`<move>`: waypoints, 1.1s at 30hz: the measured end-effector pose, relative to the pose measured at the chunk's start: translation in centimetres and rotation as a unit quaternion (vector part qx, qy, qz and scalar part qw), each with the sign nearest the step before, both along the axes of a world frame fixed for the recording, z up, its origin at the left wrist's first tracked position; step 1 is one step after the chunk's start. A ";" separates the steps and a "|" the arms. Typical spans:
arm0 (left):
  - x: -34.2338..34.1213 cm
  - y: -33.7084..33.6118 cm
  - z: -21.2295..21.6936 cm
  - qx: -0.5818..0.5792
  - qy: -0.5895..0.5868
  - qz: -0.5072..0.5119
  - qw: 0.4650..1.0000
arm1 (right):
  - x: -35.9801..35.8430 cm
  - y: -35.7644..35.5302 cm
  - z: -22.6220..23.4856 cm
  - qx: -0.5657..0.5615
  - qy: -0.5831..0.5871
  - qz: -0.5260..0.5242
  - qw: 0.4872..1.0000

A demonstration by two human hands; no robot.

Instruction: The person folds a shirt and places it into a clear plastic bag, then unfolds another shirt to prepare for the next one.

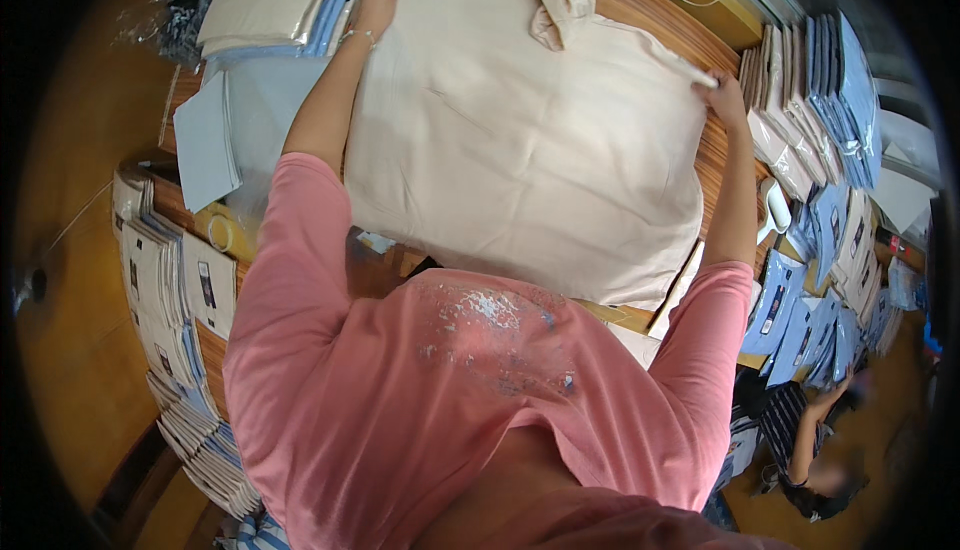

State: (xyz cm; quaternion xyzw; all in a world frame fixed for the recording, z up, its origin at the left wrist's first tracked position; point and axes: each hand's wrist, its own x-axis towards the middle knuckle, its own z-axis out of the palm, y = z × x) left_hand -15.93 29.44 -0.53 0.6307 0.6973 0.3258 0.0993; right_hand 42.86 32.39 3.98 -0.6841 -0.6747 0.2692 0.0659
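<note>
Beige garment [520,140] under both hands, left hand [377,5], right hand [724,100], on wooden table [640,5].

Both arms stretched forward and spread apart, pink sleeves ending above the elbows, forearms bare. Left arm running from the shoulder toward 11 o'clock, a thin bracelet at the wrist, left hand [377,2] laid flat, palm down, fingers pointing to 12 o'clock. Right arm reaching up toward 1 o'clock, nearly straight at the elbow, right hand [724,98] curled, fingers pinched together, knuckles up, thumb side turned toward 9 o'clock.
</note>
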 end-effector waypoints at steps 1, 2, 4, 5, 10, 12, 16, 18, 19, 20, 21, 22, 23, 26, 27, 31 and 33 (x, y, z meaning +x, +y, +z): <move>0.6 0.5 0.0 -0.006 0.038 0.015 0.999 | 1.3 0.6 -0.5 -0.006 0.146 -0.043 0.988; 0.7 0.8 0.1 -0.010 0.079 0.036 0.996 | 2.1 1.1 -0.8 -0.009 0.291 -0.079 0.954; 0.2 1.6 -0.3 -0.037 0.136 0.054 0.989 | -0.5 0.8 0.1 0.120 0.182 -0.119 0.969; 1.2 2.8 0.4 -0.072 0.138 0.056 0.986 | -0.3 1.1 0.1 0.207 0.049 -0.139 0.967; 4.0 -0.6 1.2 0.055 0.178 0.004 0.982 | -5.8 -3.8 1.7 0.358 -0.248 -0.012 0.900; 5.4 -4.8 1.1 0.077 0.159 -0.054 0.983 | -5.8 -9.1 0.3 0.383 -0.161 0.008 0.909; 6.7 -14.0 0.7 -0.016 0.132 -0.098 0.986 | -3.7 -19.2 -2.7 0.383 -0.123 -0.112 0.908; 5.8 -16.2 0.5 -0.054 0.190 -0.093 0.976 | -3.6 -21.2 -2.4 0.246 -0.136 -0.230 0.932; 5.4 -16.4 0.2 -0.050 0.185 -0.090 0.977 | -3.6 -22.0 -2.3 0.173 -0.142 -0.286 0.932; 5.3 -16.0 0.0 -0.044 0.180 -0.091 0.978 | -3.6 -22.0 -2.4 0.134 -0.125 -0.264 0.947; 5.2 -15.5 -0.2 -0.035 0.174 -0.095 0.980 | -3.5 -21.1 -2.6 0.097 -0.108 -0.246 0.958; 5.1 -15.5 -0.3 -0.028 0.168 -0.102 0.980 | -3.5 -20.4 -2.9 0.060 -0.091 -0.227 0.968; 5.0 -15.4 -0.4 -0.021 0.162 -0.106 0.981 | -3.6 -20.2 -3.0 0.082 -0.053 -0.226 0.969; 4.8 -15.2 -0.8 0.001 0.145 -0.117 0.983 | -3.3 -19.7 -3.1 0.154 0.037 -0.233 0.959; 4.8 -15.2 -0.8 0.006 0.141 -0.118 0.983 | -2.5 -20.0 -3.5 0.176 0.051 -0.241 0.953; 4.6 -15.5 -0.5 0.006 0.151 -0.133 0.979 | -3.4 -22.4 -1.3 0.170 -0.031 -0.300 0.938; 4.8 -15.4 0.2 0.018 0.125 -0.149 0.981 | -3.2 -24.0 -1.8 0.256 -0.063 -0.310 0.914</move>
